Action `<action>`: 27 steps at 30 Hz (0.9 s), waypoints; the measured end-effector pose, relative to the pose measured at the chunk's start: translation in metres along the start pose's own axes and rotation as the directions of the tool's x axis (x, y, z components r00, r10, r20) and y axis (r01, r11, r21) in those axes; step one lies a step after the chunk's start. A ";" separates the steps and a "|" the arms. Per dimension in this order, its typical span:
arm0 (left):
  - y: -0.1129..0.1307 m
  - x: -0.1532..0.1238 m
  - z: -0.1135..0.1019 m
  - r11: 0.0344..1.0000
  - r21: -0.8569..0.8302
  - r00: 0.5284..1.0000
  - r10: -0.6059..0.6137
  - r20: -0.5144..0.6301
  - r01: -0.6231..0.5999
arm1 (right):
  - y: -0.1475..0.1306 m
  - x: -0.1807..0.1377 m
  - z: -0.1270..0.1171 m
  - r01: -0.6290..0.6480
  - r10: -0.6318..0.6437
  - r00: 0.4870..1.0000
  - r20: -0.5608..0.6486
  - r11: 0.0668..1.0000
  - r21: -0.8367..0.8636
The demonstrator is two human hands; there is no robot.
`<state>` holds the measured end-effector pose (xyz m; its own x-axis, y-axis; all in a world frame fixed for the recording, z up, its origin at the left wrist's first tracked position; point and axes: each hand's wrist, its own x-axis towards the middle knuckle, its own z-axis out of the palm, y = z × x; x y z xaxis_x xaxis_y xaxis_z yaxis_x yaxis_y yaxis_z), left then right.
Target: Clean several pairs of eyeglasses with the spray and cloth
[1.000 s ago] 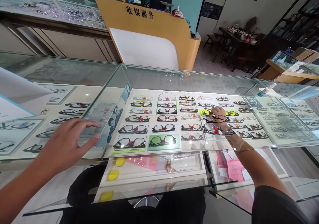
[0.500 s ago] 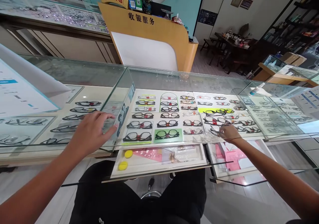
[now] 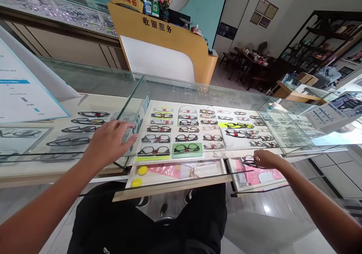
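My right hand (image 3: 263, 159) is closed on a pair of dark-framed eyeglasses (image 3: 249, 161), held above the right open drawer (image 3: 240, 188). Part of the frame is hidden by the fingers. My left hand (image 3: 111, 141) hangs over the glass display case with fingers apart, holding nothing, beside the upright glass divider (image 3: 132, 105). Rows of eyeglasses (image 3: 186, 137) lie on the white display boards inside the case between my hands. Under the right-hand rows is a yellow card (image 3: 223, 125); a green card (image 3: 175, 151) lies under a front pair.
Another open drawer (image 3: 181, 184) holds pink papers, plastic bags and yellow round cases (image 3: 143, 170). A white folded sign (image 3: 28, 84) stands on the left, another sign (image 3: 328, 114) on the right. Beyond the case is a wooden counter (image 3: 169, 39). Glass edges run along the case front.
My right hand has drawn the eyeglasses from the right display board back toward me, over the drawer. My left hand stays near the divider. The view has turned slightly right.
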<state>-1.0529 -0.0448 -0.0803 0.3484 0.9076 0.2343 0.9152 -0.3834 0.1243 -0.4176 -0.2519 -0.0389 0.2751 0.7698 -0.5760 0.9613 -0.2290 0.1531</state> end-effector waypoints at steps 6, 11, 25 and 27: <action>0.002 0.000 -0.003 1.000 -0.001 0.999 0.010 0.035 -0.010 | 0.024 -0.054 -0.040 0.057 -0.053 0.997 -0.050 0.996 0.069; 0.004 0.001 -0.005 1.000 0.007 0.999 -0.012 0.030 0.012 | 0.047 -0.068 -0.106 0.249 -0.208 0.931 -0.299 0.963 0.105; 0.005 0.003 -0.011 0.996 -0.076 0.997 -0.039 0.068 0.044 | -0.048 0.127 -0.165 0.252 -0.299 0.760 -0.577 0.954 -0.163; 0.005 0.004 -0.012 0.995 -0.091 0.997 -0.039 0.065 0.045 | -0.049 0.140 -0.158 0.249 -0.307 0.750 -0.586 0.952 -0.181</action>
<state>-1.0492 -0.0452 -0.0671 0.3247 0.9311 0.1659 0.9078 -0.3561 0.2217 -0.4237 -0.0391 0.0004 -0.0810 0.9967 -0.0081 0.9857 0.0813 0.1474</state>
